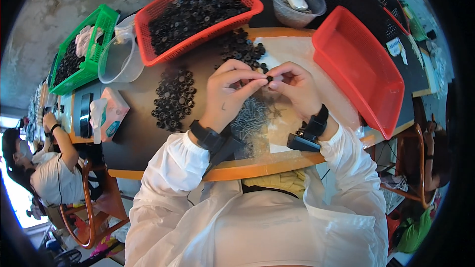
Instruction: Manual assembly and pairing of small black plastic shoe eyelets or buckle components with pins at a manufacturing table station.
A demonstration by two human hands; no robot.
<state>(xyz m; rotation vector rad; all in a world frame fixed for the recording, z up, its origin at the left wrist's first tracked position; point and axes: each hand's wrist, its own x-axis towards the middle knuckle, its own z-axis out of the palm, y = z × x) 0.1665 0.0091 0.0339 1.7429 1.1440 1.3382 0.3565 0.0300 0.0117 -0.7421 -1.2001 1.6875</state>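
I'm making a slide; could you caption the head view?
Left hand and right hand meet at a small black part above a worktable holding small metal pieces.

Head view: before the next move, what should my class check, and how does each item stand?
1. Small black part held: ok, pinched where the left hand and right hand meet.
2. Part's facing: cannot tell, too small and partly covered.
3. Slim metal pieces near the hands: ok, heaped between the wrists in view.
4. Slim metal pieces contained: not ok, loose on the table.
5. White sleeves off the heap: ok, cuffs behind the wrist straps.
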